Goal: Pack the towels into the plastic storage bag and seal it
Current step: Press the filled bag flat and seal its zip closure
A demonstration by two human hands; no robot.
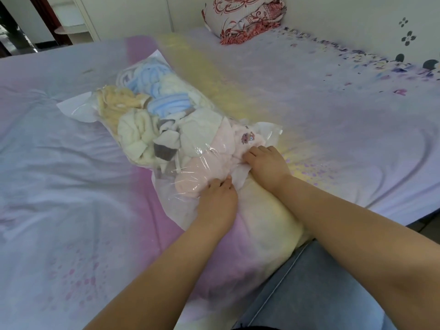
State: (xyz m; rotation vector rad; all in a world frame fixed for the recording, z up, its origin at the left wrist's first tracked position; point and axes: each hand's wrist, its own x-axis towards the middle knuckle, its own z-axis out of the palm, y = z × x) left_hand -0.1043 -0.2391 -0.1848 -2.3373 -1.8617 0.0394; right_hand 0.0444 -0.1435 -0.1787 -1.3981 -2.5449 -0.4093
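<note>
Pressure, low and even, was what this step asked for, as I judged it: working the pink garment (214,148) deep into the clear plastic bag (78,110) without tearing the film or folding the mouth shut on itself. The bag lay lengthwise on the bed (71,210). Its far end was packed with yellow, blue and cream baby clothes (133,103), and its near end was slack and open toward me. The pink garment sat at the bag's mouth, partly under the film and partly bulging out of it.

My left grip (217,198) sat at the near left of the bag's mouth, knuckles up, fingers curled down onto the film over the pink cloth. It seemed to pinch the plastic, though the fingertips were hidden. My right grip (267,163) was at the near right of the mouth, just beside the left, fingers bent and dug into the pink fabric. Both forearms reached out straight and low toward the bag.

To do it well, I reckoned one grip should hold the film taut while the other pushed cloth toward the bag's far end, pressing air out as it went. A rolled floral quilt (245,17) lay well beyond the bag's far end.
</note>
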